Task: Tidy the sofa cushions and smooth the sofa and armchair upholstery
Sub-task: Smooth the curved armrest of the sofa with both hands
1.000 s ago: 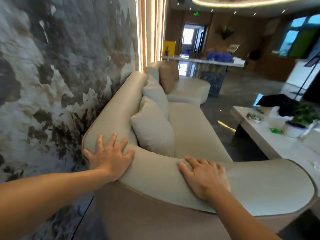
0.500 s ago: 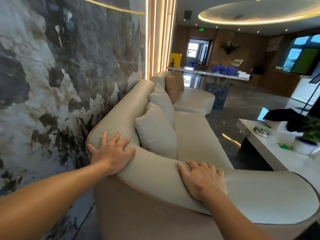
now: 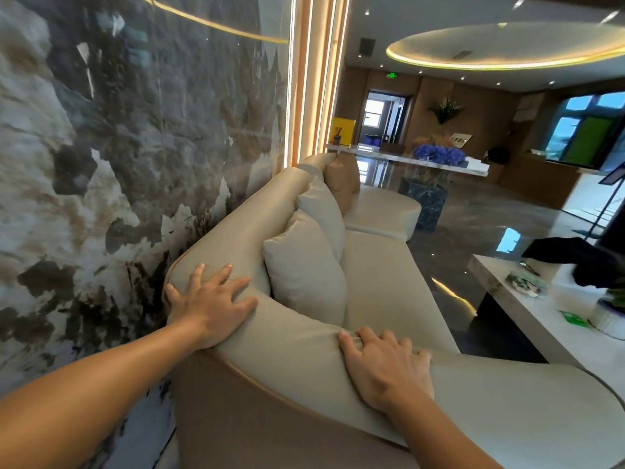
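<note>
Both hands barely shift: left hand (image 3: 209,301) stays flat, fingers spread, at sofa (image 3: 297,343) corner; right hand (image 3: 385,365) flat, fingers curled over armrest edge, still smoothing.

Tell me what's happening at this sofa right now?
A person leans over the rounded end of the beige leather sofa. The left hand lies flat, fingers spread, on the back corner by the marbled wall. The right hand presses the padded arm roll, fingertips curled over its inner edge. Neither holds anything. Two pale grey cushions stand untouched against the backrest.
</note>
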Motion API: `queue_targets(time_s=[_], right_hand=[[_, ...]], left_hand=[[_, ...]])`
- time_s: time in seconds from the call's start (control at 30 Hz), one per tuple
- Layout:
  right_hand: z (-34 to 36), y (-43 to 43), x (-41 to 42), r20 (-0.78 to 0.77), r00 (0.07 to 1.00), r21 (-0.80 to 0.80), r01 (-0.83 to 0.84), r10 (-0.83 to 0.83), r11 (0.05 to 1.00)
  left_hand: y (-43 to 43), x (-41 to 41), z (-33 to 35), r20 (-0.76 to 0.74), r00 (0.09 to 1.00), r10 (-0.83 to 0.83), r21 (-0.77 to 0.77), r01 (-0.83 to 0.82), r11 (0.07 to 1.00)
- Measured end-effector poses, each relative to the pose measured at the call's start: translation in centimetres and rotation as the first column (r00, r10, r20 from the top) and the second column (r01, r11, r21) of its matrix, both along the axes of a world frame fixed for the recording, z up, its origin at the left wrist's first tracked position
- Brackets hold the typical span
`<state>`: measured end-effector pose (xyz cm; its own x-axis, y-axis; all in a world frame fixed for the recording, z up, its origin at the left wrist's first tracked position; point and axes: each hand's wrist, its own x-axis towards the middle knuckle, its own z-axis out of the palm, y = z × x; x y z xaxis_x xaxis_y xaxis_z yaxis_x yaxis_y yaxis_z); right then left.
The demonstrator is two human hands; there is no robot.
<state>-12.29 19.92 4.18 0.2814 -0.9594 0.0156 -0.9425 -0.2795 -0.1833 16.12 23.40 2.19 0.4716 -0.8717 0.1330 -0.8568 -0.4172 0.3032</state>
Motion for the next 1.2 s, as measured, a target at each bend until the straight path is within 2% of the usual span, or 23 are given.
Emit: queue_targets(time_s=[0.43,0.8,1.0,1.2], right_hand=[[0.3,-4.0,4.8,0.01,0.999,0.005,0.05,-0.05,0.999],[0.3,-4.4,7.1,0.005,0.997,-0.018,0.075,-0.075,0.997],[0.5,-3.6,6.7,-0.027,0.993,0.114,0.117,-0.115,0.987],[-0.4,-4.1,6.9,-0.038,0.99,0.095,0.138,-0.135,0.986]], left_hand=[[-5.4,4.9,0.0,-0.009,0.999,-0.039,-0.032,0.038,0.999],[-7.2,7.7,-0.3,-0.014,0.998,-0.06,0.001,0.06,0.998],[-6.8,7.5,-0.1,0.004,0.999,-0.054,0.03,0.054,0.998],[-7.0,7.4,-0.3,0.008,1.0,-0.015,0.023,0.015,1.0]])
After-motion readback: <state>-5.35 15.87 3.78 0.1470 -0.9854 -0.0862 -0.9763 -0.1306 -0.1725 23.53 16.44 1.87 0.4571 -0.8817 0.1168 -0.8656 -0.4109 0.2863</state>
